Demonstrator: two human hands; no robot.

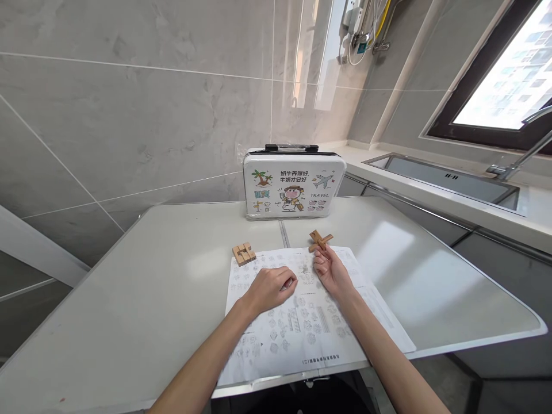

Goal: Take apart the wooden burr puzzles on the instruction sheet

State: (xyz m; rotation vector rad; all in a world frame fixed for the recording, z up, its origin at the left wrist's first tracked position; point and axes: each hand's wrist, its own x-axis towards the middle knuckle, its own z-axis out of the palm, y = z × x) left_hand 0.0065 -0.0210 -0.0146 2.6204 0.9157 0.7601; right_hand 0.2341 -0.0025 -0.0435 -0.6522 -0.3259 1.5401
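Crossed wooden pieces [317, 236] are poking out from the fingertips of the right hand [331, 270], at the far edge of a printed sheet [241, 368]; whether they are touching the table I can't tell. Off to the left, a squarish wooden block [244, 253] built of joined sticks is lying at the sheet's far left corner. The sheet's near edge is running close along the table's near edge, while the pale tabletop [129, 316] is spreading widely to both sides. Beyond the wooden things, a stretch of it is separating them from a white case [276, 214], which is standing upright towards the back.

That case is reading "TRAVEL" under an aeroplane print [324, 180], with "奶牛养得好, 牛奶才会好" above a cartoon traveller [292, 201]. Small diagrams are covering the sheet, their print too fine for me to make out.

Both forearms are reaching in from the near edge. The right hand is turning its palm partly upward, fingers curling, thumb and fingertips pinching the crossed pieces. The left hand [272, 286] is resting on the sheet, loosely curled; I can't tell whether anything is inside it. Farther right, a sink [448, 175] is sitting in the counter [537, 215] below a window [509, 75].
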